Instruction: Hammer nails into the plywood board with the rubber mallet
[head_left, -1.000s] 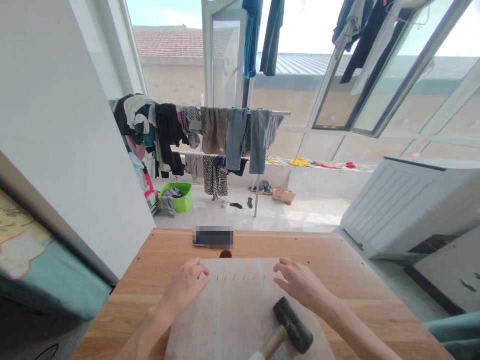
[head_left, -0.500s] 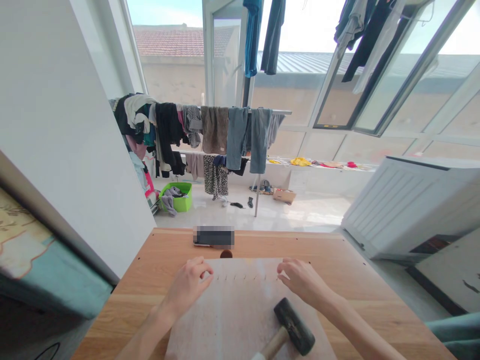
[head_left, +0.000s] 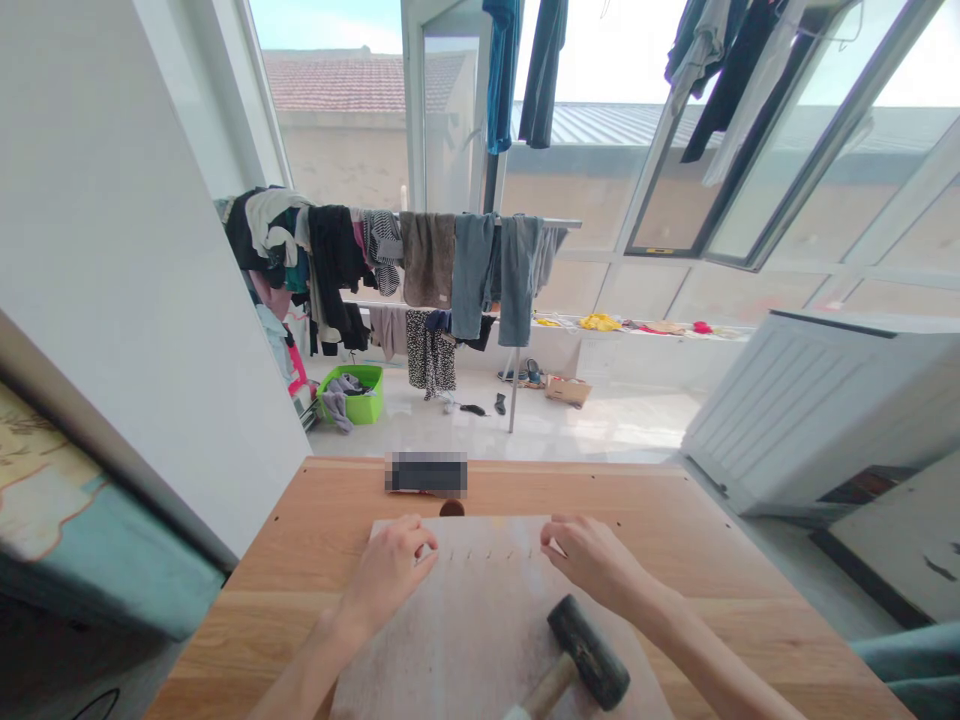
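A thin pale wooden board lies on the table, with a row of several small nails standing upright near its far edge. My left hand is at the left end of the row, its fingers curled and a small gap showing between thumb and forefinger. At the right end is my right hand, its fingers loosely bent beside the nails. Whether either hand touches a nail I cannot tell; the hands hide part of the row. A black-headed mallet with a wooden handle rests on the board's near right part.
The wooden table has a small dark round object behind the board. A blurred-out dark object sits at its far edge. Beyond stand a clothes rack with laundry and a green basket.
Both hands have moved inward along the nail row, the left one to the right and the right one to the left. The mallet and board stay put.
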